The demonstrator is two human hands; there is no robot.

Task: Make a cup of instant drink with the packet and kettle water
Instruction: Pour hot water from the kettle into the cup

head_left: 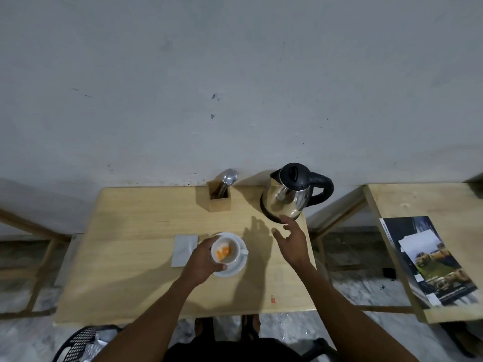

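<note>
Left hand (202, 259) grip wraps the white cup (226, 250) to steady it on its saucer (236, 269); right hand (290, 241), grip wide and empty, hangs just near of the electric kettle (290, 195), presumably for pouring.

table (130, 231): pale yellow wood as I see it, faint grain; small red mark toward 5 o'clock
cup (235, 248): white; orange inside
saucer (235, 269): white, plain
napkin (184, 249): light grey, at 9 o'clock from the cup
kettle (286, 199): shiny steel body; black lid, handle and base; at 1 o'clock from the cup
spoon holder (219, 202): tan wood; silver spoons (229, 176) in it
wall (235, 74): grey-white, dark specks
magazine (428, 259): dark cover, green and yellow picture; at 3 o'clock, I think
</note>
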